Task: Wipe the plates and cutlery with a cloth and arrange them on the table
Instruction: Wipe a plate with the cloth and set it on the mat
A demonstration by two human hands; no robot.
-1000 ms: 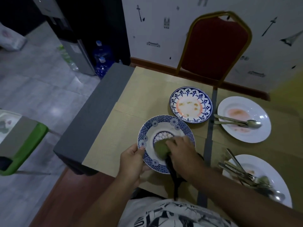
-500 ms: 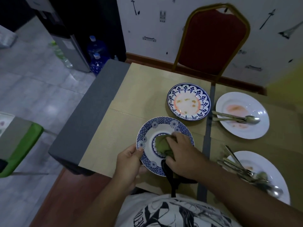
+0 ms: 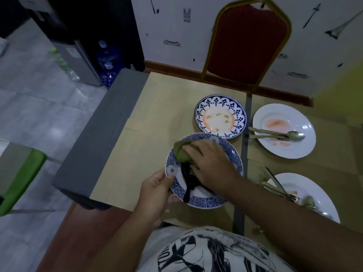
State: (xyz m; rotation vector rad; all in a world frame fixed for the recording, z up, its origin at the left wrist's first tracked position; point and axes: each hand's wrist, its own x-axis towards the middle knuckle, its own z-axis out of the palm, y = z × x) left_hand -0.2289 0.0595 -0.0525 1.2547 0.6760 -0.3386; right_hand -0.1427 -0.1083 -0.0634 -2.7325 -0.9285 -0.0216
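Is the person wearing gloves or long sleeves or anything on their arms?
No. The left hand and right hand are bare: no gloves, rings, watch or bracelets show. Both forearms are uncovered as far as the picture shows. The person wears a white T-shirt with a black drawn print.

Four plates (image 3: pixel 204 171), one cloth (image 3: pixel 181 152)

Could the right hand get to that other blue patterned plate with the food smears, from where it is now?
Probably yes. The right hand is wiping with the cloth on the near plate, and the smeared blue plate lies just beyond it on the table, with nothing between.
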